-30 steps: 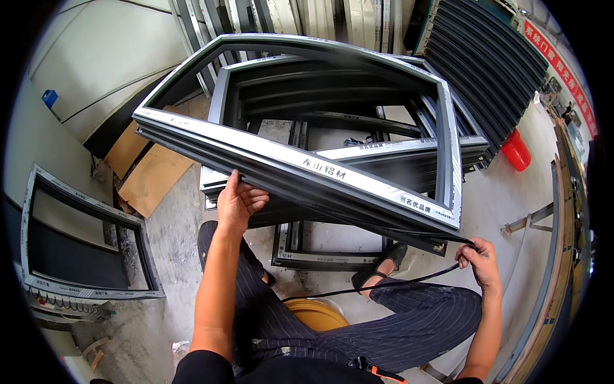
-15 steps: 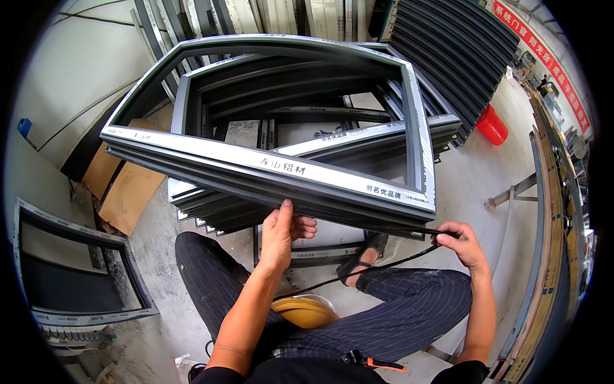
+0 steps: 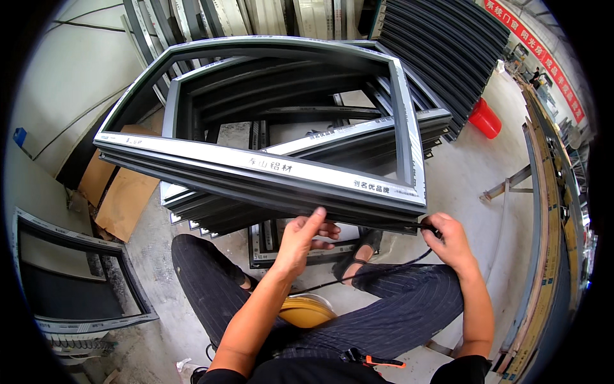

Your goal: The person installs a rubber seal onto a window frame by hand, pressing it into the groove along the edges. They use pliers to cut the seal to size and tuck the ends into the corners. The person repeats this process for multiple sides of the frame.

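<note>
A dark metal window frame [image 3: 272, 163] with white protective film lies on top of a stack of similar frames in front of me. At the near right corner of that frame, my right hand [image 3: 448, 240] pinches a thin black rubber strip [image 3: 384, 265] between thumb and fingers. The strip's loose length droops to the left over my leg toward a yellow round container [image 3: 308, 312]. Along the frame's near side, my left hand [image 3: 306, 242] has its thumb up at the lower edge, with its fingers apart below. Whether the thumb touches the edge is hard to make out.
Another window frame [image 3: 83, 275] leans at the lower left beside flattened cardboard [image 3: 128, 205]. Long profiles [image 3: 275, 16] stand against the back wall. A stack of dark frames [image 3: 441, 57] and a red bucket [image 3: 485, 120] are at the far right. A long rack [image 3: 540, 256] runs along the right.
My left hand has slid right along the frame's near edge. My right hand has moved slightly up and in to the frame's corner with the rubber strip. The view has shifted a little.
</note>
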A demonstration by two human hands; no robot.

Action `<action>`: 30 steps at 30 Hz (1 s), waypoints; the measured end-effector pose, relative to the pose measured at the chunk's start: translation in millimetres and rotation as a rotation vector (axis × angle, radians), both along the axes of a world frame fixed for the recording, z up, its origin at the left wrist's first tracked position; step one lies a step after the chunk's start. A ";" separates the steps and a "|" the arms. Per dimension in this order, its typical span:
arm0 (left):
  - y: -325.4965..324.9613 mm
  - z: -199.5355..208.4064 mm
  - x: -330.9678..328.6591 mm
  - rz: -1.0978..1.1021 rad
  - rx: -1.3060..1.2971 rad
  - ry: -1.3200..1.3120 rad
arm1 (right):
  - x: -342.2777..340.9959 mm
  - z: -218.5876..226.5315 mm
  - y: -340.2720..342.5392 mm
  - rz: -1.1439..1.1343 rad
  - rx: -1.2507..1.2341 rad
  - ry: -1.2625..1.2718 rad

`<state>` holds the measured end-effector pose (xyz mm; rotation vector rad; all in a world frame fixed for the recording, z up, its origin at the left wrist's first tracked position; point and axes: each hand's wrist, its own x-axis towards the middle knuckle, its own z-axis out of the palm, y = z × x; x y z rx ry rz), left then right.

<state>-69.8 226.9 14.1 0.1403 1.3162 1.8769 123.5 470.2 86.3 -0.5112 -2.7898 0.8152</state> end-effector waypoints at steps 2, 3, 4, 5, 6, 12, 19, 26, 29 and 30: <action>5.9 -13.9 2.4 0.005 0.063 -0.007 | -0.4 1.5 -2.2 0.017 0.006 -0.006; 6.3 -17.2 3.6 0.021 0.072 0.007 | -0.2 -0.1 -2.2 0.024 0.012 -0.003; 7.2 -19.1 5.6 0.037 0.082 0.020 | 0.5 -1.4 -1.9 0.031 0.019 0.000; 9.8 -19.6 9.0 0.080 0.093 -0.011 | 2.0 -1.8 -1.5 0.018 0.002 -0.003; 11.3 -15.4 10.8 0.081 0.056 -0.010 | 2.5 -3.0 -0.8 0.019 0.012 -0.003; 34.6 -10.8 24.3 -0.077 0.095 -0.094 | 0.3 -2.1 -1.2 0.020 0.035 -0.021; -2.4 -12.3 -7.4 0.097 0.004 -0.038 | 2.6 2.4 -5.7 0.071 0.153 0.032; -110.9 10.6 -76.6 0.483 -0.231 0.195 | -3.9 12.1 0.5 0.315 0.422 0.186; -123.4 31.8 -77.4 0.756 -0.201 0.644 | -28.2 34.6 9.4 0.235 0.547 0.411; -114.6 49.2 -75.0 0.853 -0.205 0.844 | -51.8 48.0 6.9 0.266 0.559 0.406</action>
